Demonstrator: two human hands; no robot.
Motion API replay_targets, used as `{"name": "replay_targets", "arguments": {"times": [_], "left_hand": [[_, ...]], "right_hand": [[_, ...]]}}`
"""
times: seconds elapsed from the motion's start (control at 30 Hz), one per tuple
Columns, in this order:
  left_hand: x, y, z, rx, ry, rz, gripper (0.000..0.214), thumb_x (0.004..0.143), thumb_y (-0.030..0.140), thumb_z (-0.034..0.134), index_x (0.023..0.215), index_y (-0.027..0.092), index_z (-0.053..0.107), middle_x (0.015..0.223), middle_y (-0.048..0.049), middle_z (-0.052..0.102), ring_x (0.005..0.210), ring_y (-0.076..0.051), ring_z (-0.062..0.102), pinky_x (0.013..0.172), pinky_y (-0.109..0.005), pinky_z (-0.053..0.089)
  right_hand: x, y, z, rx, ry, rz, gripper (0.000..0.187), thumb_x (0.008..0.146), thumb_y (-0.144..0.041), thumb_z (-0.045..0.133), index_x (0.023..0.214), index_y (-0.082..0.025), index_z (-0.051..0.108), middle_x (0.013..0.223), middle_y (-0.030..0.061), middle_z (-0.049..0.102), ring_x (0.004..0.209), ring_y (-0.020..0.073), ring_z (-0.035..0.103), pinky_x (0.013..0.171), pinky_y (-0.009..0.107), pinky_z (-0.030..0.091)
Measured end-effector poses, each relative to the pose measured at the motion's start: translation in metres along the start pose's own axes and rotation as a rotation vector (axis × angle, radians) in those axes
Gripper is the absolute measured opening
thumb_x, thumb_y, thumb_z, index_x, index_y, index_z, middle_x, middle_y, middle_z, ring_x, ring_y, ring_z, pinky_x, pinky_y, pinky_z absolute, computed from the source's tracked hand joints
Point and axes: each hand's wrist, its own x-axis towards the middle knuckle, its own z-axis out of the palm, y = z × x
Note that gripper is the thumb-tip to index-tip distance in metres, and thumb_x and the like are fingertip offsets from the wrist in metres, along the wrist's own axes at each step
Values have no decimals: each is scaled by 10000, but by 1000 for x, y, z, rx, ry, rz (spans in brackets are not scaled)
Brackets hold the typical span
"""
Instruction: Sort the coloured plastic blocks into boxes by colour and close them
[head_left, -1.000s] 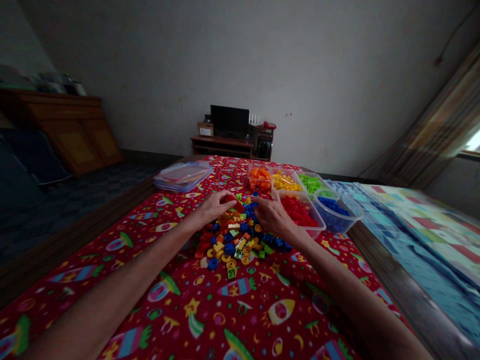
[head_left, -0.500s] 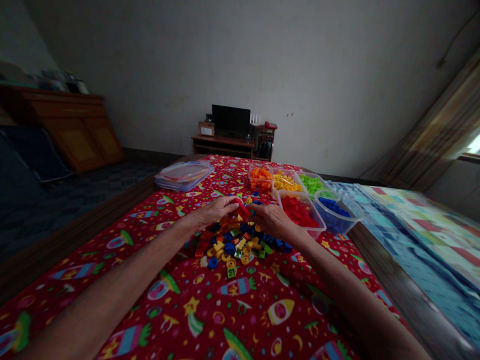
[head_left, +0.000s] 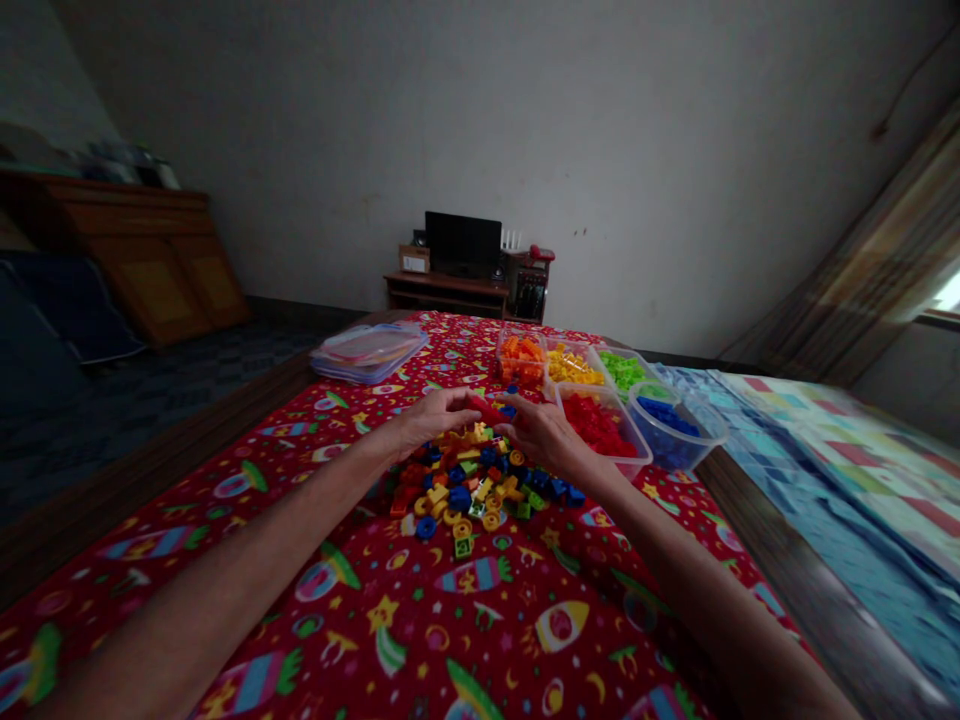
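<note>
Raised off the heap since a second ago, the red brick (head_left: 488, 410) lies crosswise between both hands, nearer the left. The left hand (head_left: 430, 416) pinches its left end. The right hand (head_left: 546, 437) curls in at the other end, grip unclear, above the mixed brick pile (head_left: 465, 487) and beside the tub of red bricks (head_left: 634, 458).

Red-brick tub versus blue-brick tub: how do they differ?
Shape: the red-brick tub is rectangular, the blue-brick tub round. Contents: the red-brick tub holds red bricks, the blue-brick tub blue ones. Place: the red-brick tub sits just beyond the right hand, near the left hand pinching a red brick; the blue-brick tub stands further right, by the table edge. Both are clear plastic and lidless.
</note>
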Motion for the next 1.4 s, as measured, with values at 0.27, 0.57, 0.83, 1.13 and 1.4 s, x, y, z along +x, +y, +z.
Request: {"name": "replay_targets", "arguments": {"times": [0.27,0.57,0.83,1.13,1.4], "left_hand": [[8,-8,-4,42,16,5,547,624,531,705,1009,154,609,938,-72,683,856,-223,635,728,-331,502],[15,-29,-30,646,163,192,346,786,423,492,965,164,637,997,-91,664,953,-252,607,873,-384,461],[18,-65,-39,739,188,163,434,849,462,349,1039,153,588,1050,-121,622,1002,-258,572,927,-396,430],[20,-83,-30,621,146,209,414,822,478,407,980,177,644,1104,-119,636,1071,-251,545,988,-391,393],[21,-82,-34,580,109,215,349,781,432,463,905,187,679,1028,-97,672,1004,-242,576,946,-372,420]], "right_hand": [[1,13,-17,-158,97,125,241,913,-282,448,957,-138,635,644,26,592,553,103,450,542,230,255],[-27,64,-66,-544,-86,647,272,893,-313,470,1009,-162,663,944,127,680,791,201,596,603,262,335],[-17,43,-61,-563,-35,587,368,929,-351,365,994,-169,677,876,134,680,706,188,587,558,266,300],[-9,11,-13,-355,-177,272,295,900,-224,376,853,-167,661,729,76,635,562,120,465,538,270,227],[4,5,17,-245,-127,0,224,873,-136,413,803,-150,625,804,62,636,636,108,491,567,248,257]]}}
